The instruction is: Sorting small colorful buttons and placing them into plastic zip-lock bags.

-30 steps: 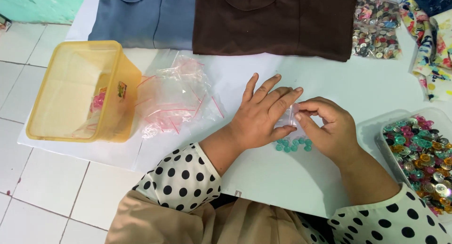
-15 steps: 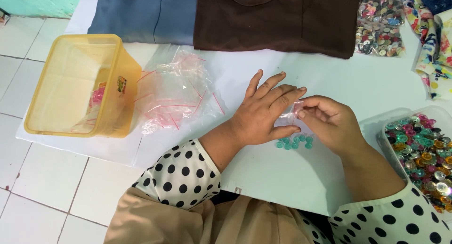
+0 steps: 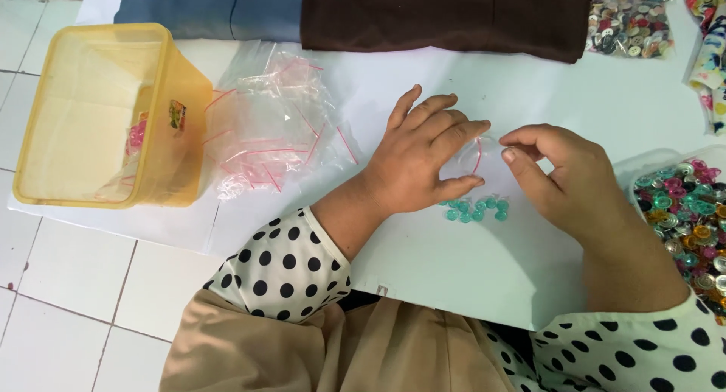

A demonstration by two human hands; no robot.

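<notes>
On the white sheet (image 3: 454, 278) before you, your left hand (image 3: 420, 161) and right hand (image 3: 563, 176) pinch a small clear bag (image 3: 473, 156) between them; it is see-through with a thin red strip near its mouth. Just below it lies a cluster of teal buttons (image 3: 475, 209). To the left sit a pile of empty clear bags (image 3: 268, 127) and a yellow tub (image 3: 102, 116).

glossy clear plastic bag (image 3: 475, 156), shiny teal buttons (image 3: 476, 209), translucent yellow plastic tub (image 3: 181, 135), matt brown cloth (image 3: 446, 14).
</notes>
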